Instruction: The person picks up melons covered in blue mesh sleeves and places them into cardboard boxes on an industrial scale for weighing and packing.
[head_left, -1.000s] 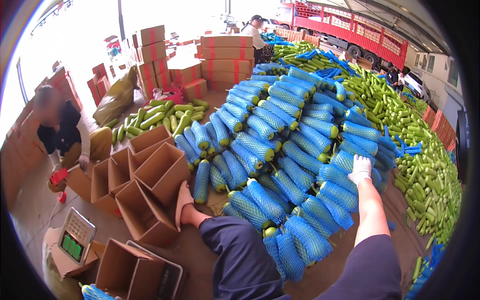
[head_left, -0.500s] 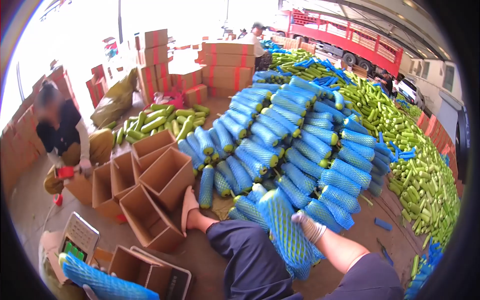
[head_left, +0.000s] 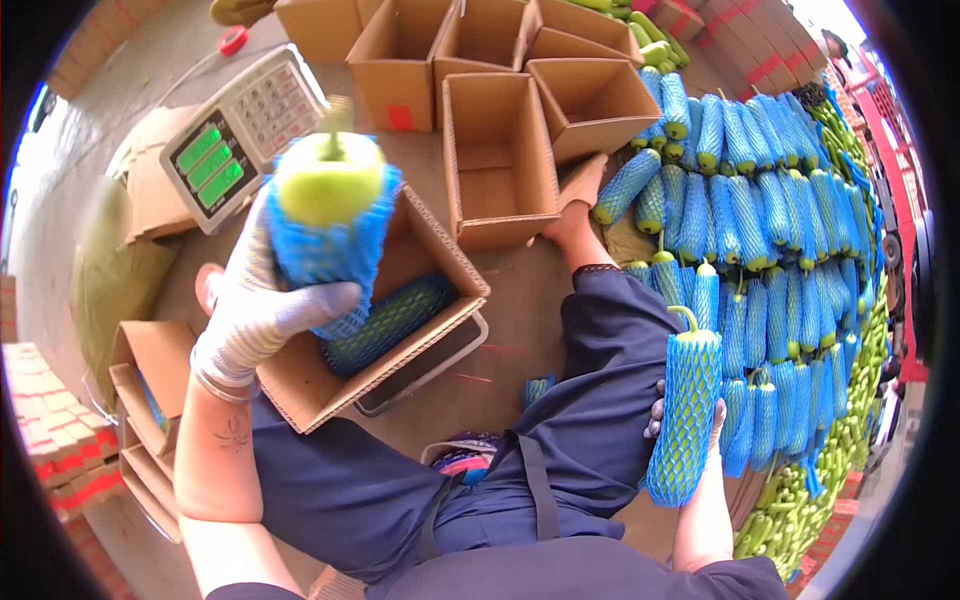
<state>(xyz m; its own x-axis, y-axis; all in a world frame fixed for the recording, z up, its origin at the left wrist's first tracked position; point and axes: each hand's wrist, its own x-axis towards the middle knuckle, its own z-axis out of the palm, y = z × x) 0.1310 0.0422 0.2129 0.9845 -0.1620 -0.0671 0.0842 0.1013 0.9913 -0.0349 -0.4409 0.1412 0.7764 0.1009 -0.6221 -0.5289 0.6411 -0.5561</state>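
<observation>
My left hand, in a striped glove, is closed around a long green gourd in a blue foam net sleeve. Its stem end points up toward me, above an open carton. Inside that carton lies another netted gourd. On the other side, my right hand grips a netted gourd from behind, stem upward, beside my leg. The gourd hides most of that hand; only some gloved fingers and the thumb show.
A scale with a lit green display stands beyond the left hand. Several open cartons are grouped ahead. Rows of netted gourds are piled at right, with bare gourds behind. Stacked cartons stand at left.
My view has swung down and left. The left hand's gourd has come up over the carton, stem end toward me. The right hand's gourd has moved from the pile to beside my leg.
</observation>
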